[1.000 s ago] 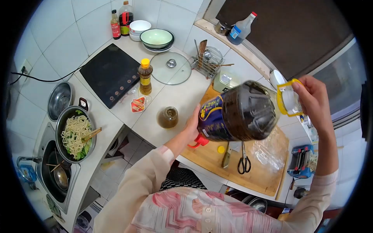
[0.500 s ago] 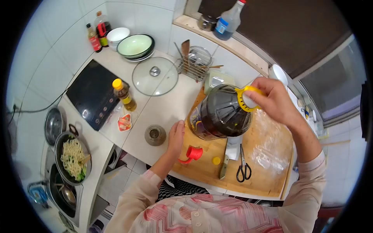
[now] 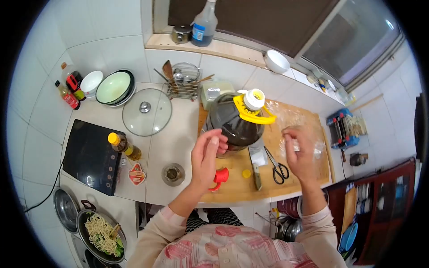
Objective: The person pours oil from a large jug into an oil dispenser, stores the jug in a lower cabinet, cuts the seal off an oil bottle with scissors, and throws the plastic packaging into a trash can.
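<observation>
Head view puts the left hand (image 3: 205, 158) and right hand (image 3: 301, 149) on either side of a big bottle (image 3: 234, 129) of dark liquid, which appears to stand unaided on the cutting board (image 3: 301, 181). Handling this bottle looks like the step in hand, probably at a pause between grips. Any further lift would call for fingers closed through the yellow handle (image 3: 263, 119) and a steadying palm below.

The left fingers are loosely spread, with nothing visible in them; their tips overlap the bottle's near side, though whether they touch it cannot be told. The right fingers are curled with the thumb apart; their inner side is hidden, so it cannot be told whether they hold something small. The handle lies between both sets of fingertips, nearer the back wall, and apart from the right ones. Left of the left fingers stands a glass jar (image 3: 173, 174); just below them lies a red cup-like piece (image 3: 221, 175).
</observation>
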Action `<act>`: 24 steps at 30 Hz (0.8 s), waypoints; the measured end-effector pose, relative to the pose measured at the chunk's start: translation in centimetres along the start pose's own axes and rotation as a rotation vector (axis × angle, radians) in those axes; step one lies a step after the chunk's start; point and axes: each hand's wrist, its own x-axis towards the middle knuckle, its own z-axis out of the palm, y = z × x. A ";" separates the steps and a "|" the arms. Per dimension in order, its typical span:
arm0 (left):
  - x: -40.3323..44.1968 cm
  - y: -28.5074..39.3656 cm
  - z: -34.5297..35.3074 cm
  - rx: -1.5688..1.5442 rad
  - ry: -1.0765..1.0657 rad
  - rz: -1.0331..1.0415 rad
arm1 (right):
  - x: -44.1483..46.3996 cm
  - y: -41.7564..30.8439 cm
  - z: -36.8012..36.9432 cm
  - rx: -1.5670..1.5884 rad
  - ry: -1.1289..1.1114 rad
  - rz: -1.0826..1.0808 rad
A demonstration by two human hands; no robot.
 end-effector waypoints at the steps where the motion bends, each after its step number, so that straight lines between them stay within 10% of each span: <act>1: 0.4 0.0 0.3 0.012 -0.031 0.027 | -2.7 0.7 0.6 0.050 -0.125 0.294; 4: 1.8 0.5 0.9 0.029 -0.113 -0.021 | -12.0 4.4 4.3 0.059 -0.439 0.753; 10: 3.8 2.2 3.4 0.038 -0.150 -0.204 | -20.3 6.4 10.4 -0.008 -0.726 0.668; 21: 5.4 2.2 6.8 -0.065 -0.036 -0.184 | -20.7 10.7 14.9 0.029 -0.632 0.373; 24: 5.4 0.9 6.1 -0.089 0.011 -0.191 | -13.9 13.7 11.0 0.317 -0.328 0.720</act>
